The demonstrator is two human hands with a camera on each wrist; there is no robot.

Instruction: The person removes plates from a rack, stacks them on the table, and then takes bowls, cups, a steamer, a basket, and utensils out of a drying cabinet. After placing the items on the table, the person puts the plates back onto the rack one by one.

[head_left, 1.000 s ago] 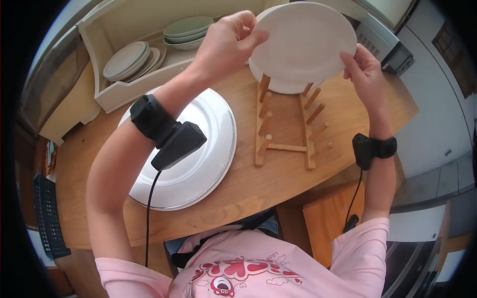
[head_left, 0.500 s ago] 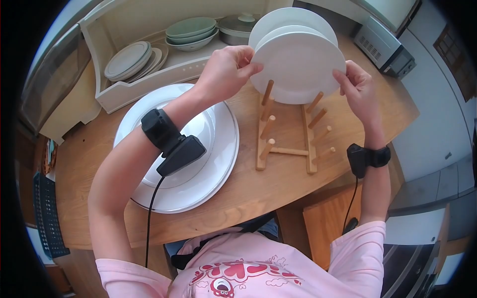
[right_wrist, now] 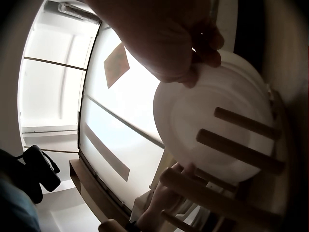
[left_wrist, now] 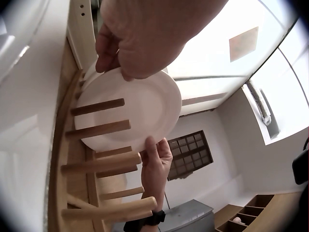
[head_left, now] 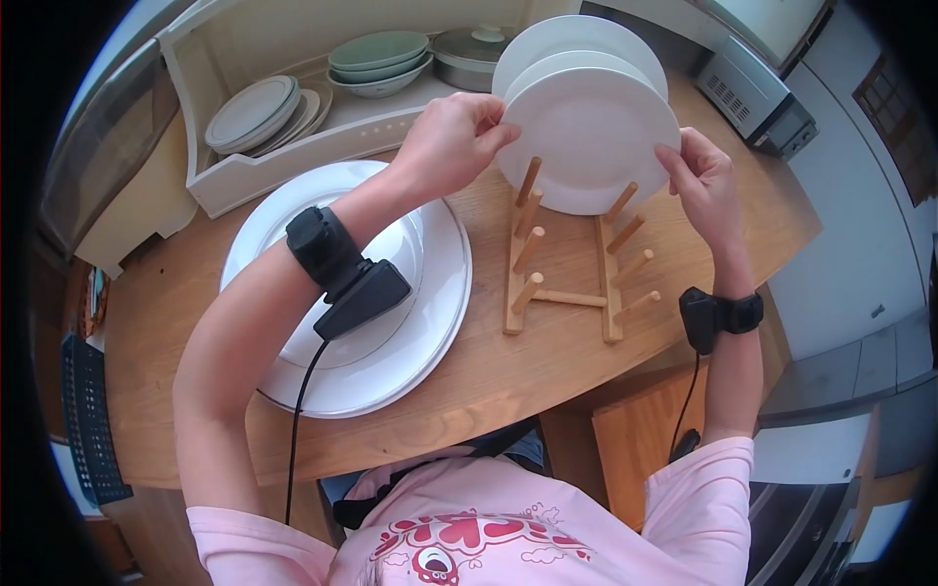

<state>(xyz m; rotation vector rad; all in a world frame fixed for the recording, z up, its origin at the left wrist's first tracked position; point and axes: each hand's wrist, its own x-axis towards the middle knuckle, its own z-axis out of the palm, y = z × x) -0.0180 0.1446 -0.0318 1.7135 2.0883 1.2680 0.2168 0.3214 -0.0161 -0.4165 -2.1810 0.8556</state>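
Observation:
A white plate (head_left: 591,137) stands upright in the wooden peg rack (head_left: 569,298), its lower edge down among the rear pegs. My left hand (head_left: 459,142) pinches the plate's left rim between thumb and fingers. On the opposite side, my right hand (head_left: 705,176) holds the right rim, thumb on the near face. Behind it, two more white plates stand in the rack, the rearmost plate (head_left: 576,31) showing highest. In the left wrist view, rack pegs (left_wrist: 99,130) stick out in front of the plate's face (left_wrist: 145,106).
Large white plates (head_left: 445,293) lie stacked left of the rack, under my left forearm. At the back left, a cream tray (head_left: 293,166) holds small plates (head_left: 249,112), green bowls (head_left: 379,49) and a lidded pot (head_left: 469,59). A silver appliance (head_left: 747,93) stands at the back right.
Both hands have lowered the plate from above the rack into its pegs, in front of the other plates. During the last half second hands and plate have barely moved.

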